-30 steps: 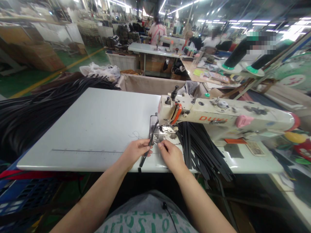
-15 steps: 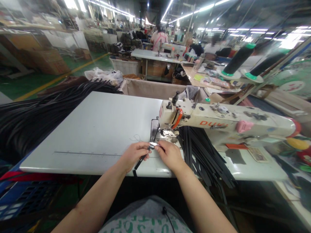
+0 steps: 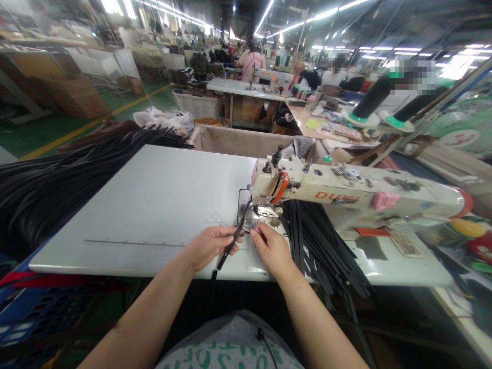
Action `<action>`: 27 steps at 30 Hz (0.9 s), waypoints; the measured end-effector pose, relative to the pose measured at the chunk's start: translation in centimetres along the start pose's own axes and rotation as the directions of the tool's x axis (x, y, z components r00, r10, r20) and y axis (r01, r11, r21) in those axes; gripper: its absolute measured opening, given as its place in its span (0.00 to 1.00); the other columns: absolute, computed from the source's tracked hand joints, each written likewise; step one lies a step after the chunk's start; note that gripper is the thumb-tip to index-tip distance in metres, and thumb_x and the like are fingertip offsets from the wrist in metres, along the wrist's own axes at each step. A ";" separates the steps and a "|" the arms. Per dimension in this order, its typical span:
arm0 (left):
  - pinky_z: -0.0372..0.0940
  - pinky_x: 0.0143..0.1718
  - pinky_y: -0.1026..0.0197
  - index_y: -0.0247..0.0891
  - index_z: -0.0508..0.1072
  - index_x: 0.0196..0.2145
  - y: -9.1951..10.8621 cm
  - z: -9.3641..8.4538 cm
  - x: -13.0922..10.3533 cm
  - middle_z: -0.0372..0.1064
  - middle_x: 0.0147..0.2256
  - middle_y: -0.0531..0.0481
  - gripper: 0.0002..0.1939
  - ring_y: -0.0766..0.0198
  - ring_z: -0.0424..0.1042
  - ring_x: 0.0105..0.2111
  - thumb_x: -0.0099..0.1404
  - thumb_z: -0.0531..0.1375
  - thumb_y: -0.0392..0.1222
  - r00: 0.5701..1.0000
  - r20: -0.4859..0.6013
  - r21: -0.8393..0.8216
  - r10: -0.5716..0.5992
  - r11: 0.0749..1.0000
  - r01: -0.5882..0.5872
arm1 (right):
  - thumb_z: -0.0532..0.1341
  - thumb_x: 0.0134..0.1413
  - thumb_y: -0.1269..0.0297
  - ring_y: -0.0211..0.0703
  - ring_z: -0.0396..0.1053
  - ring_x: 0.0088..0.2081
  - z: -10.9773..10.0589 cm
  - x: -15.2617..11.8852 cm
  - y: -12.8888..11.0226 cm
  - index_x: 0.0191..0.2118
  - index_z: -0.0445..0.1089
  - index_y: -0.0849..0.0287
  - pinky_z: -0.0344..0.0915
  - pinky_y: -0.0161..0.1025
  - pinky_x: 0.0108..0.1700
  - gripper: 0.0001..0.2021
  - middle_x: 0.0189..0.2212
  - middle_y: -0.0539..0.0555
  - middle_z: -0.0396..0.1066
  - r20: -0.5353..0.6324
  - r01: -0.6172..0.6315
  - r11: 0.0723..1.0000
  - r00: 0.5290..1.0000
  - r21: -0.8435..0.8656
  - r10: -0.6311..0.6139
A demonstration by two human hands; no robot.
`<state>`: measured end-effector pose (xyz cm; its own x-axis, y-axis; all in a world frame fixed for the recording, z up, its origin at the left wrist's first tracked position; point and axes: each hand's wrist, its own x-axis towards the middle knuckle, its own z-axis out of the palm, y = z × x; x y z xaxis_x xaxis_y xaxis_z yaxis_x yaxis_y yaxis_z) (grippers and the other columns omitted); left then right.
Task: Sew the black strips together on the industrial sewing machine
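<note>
My left hand (image 3: 214,245) is closed on a narrow black strap (image 3: 227,254), just in front of the sewing machine's needle area. The strap slants between the fingers, its lower end near the table's front edge and its upper part running up toward the presser foot. Pinched in my right hand (image 3: 272,249) is a small shiny metal tool (image 3: 247,230), mostly covered by the fingers, so its kind is unclear. The white sewing machine (image 3: 300,179) stands right behind both hands. Loose thread (image 3: 217,219) lies on the white table (image 3: 154,205) beyond my left hand.
Many black straps (image 3: 315,241) lie under the machine arm and hang over the front edge. A large heap of black strips (image 3: 57,184) borders the table's left side. Thread cones (image 3: 369,102) stand at the back right. A person (image 3: 251,61) sits at another machine farther off.
My hands have moved slightly apart. The strap in my left hand now shows as a longer length toward the machine, and the shiny tool between the hands is less visible.
</note>
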<state>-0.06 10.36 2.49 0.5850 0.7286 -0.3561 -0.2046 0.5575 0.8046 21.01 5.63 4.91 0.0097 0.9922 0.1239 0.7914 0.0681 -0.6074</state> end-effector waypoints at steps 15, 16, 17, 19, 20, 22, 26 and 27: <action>0.72 0.38 0.60 0.32 0.82 0.40 0.1 1.0 0.5 0.74 0.34 0.46 0.23 0.68 0.71 0.31 0.46 0.78 0.38 0.994 -0.098 -0.099 -0.046 0.994 0.037 | 0.53 0.68 0.52 0.44 0.70 0.29 0.0 -1.7 -0.2 0.35 0.70 0.53 0.56 0.36 0.32 0.15 0.26 0.51 0.74 0.006 -0.026 0.995 1.000 -0.093 0.026; 0.73 0.39 0.59 0.32 0.82 0.40 0.1 1.1 0.6 0.74 0.34 0.46 0.24 0.67 0.72 0.31 0.45 0.79 0.39 0.993 -0.110 -0.082 -0.035 0.996 0.026 | 0.53 0.68 0.52 0.45 0.70 0.30 0.0 -1.7 -0.2 0.35 0.70 0.53 0.56 0.36 0.32 0.15 0.27 0.51 0.74 0.006 -0.022 0.994 1.000 -0.103 0.023; 0.73 0.39 0.58 0.32 0.81 0.40 0.0 1.3 0.6 0.75 0.35 0.45 0.24 0.66 0.72 0.32 0.44 0.79 0.40 0.992 -0.119 -0.064 -0.026 0.998 0.019 | 0.53 0.69 0.53 0.45 0.71 0.30 0.0 -1.7 -0.2 0.36 0.70 0.53 0.56 0.36 0.32 0.15 0.27 0.51 0.75 0.006 -0.018 0.993 1.000 -0.113 0.019; 0.73 0.41 0.56 0.32 0.81 0.40 -0.3 1.5 0.7 0.76 0.36 0.45 0.26 0.64 0.74 0.33 0.43 0.79 0.40 0.990 -0.139 -0.026 -0.015 1.000 0.012 | 0.53 0.69 0.53 0.45 0.72 0.31 0.0 -1.7 -0.2 0.37 0.71 0.54 0.56 0.36 0.33 0.15 0.28 0.52 0.76 0.002 -0.011 0.991 1.000 -0.134 0.011; 0.73 0.42 0.56 0.32 0.80 0.40 -0.4 1.6 0.7 0.76 0.36 0.45 0.26 0.64 0.74 0.33 0.43 0.79 0.40 0.989 -0.150 -0.005 -0.011 1.000 0.010 | 0.53 0.69 0.53 0.46 0.72 0.32 0.0 -1.7 -0.2 0.37 0.71 0.54 0.55 0.37 0.33 0.15 0.29 0.52 0.77 -0.002 -0.009 0.989 1.000 -0.145 0.009; 0.73 0.42 0.55 0.33 0.80 0.41 -0.6 1.6 0.8 0.76 0.36 0.45 0.27 0.64 0.75 0.33 0.43 0.79 0.41 0.985 -0.173 0.036 -0.003 0.999 0.010 | 0.53 0.69 0.54 0.46 0.73 0.33 -0.1 -1.6 -0.3 0.37 0.72 0.54 0.55 0.37 0.33 0.14 0.29 0.53 0.77 -0.010 -0.003 0.986 1.000 -0.167 0.001; 0.72 0.40 0.55 0.33 0.79 0.42 -0.8 1.8 0.8 0.76 0.35 0.45 0.28 0.63 0.76 0.32 0.43 0.79 0.42 0.978 -0.209 0.085 0.019 0.996 -0.001 | 0.54 0.70 0.55 0.47 0.73 0.33 -0.1 -1.6 -0.3 0.36 0.72 0.54 0.54 0.38 0.34 0.15 0.30 0.54 0.78 -0.013 0.017 0.979 1.000 -0.201 -0.020; 0.72 0.39 0.56 0.33 0.79 0.42 -0.8 1.8 0.8 0.76 0.35 0.46 0.29 0.63 0.76 0.31 0.43 0.79 0.42 0.977 -0.212 0.094 0.021 0.996 -0.001 | 0.53 0.70 0.55 0.47 0.73 0.33 -0.1 -1.7 -0.3 0.36 0.72 0.54 0.54 0.38 0.34 0.15 0.30 0.54 0.78 -0.015 0.019 0.978 1.000 -0.208 -0.023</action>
<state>1.98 9.74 2.42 0.4008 0.8079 -0.4321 -0.1302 0.5171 0.8460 20.82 3.97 4.91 0.0006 0.9888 0.1492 0.9014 0.0641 -0.4282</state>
